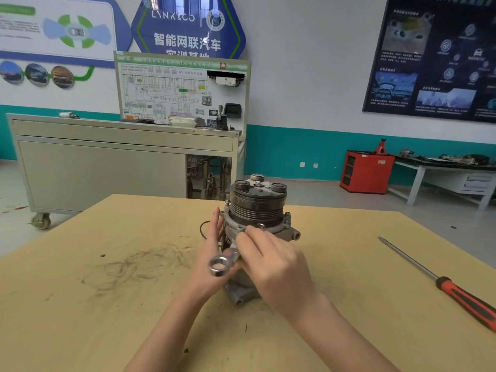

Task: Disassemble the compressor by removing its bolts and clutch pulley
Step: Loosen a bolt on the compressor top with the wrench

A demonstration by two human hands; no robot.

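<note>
The left hand, fingers straight, presses the left side of the compressor; the right hand grips a wrench against it. The compressor's long axis points away, pulley end far.

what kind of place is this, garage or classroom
Probably a car-repair training workshop: a wiring-diagram teaching board on a wheeled cabinet, a car poster on the wall, and a compressor being worked on with a wrench.
</note>
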